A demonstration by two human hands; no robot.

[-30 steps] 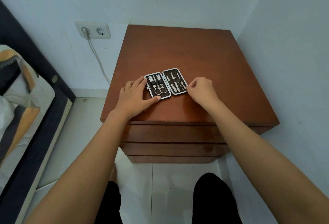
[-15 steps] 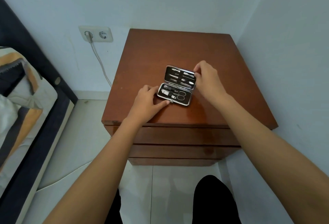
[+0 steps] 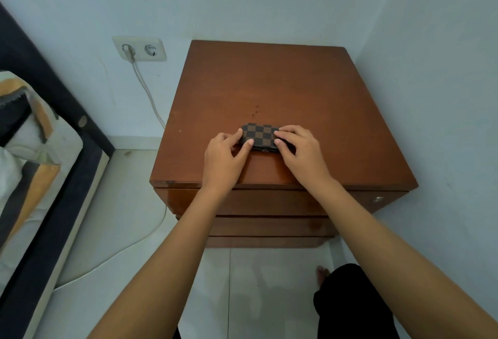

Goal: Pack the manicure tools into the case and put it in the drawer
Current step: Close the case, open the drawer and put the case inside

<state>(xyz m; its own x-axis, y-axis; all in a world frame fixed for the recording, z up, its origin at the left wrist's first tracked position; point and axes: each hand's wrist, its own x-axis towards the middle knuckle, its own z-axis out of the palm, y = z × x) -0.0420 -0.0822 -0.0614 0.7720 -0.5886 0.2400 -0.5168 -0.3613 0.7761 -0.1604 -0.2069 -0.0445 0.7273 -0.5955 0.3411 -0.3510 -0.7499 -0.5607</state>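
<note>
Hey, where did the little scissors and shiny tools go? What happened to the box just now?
The case got folded shut, so the tools are hidden inside and only its checkered outside shows. A second ago it lay open flat, then half folded. The left hand and right hand came onto its two ends and press it on the nightstand. The drawers stayed closed, and the plug stayed in the wall socket.

We see a brown wooden nightstand [image 3: 269,88] with its drawers shut; on its top, near the front edge, lies a closed checkered case [image 3: 258,134], nothing else.
</note>
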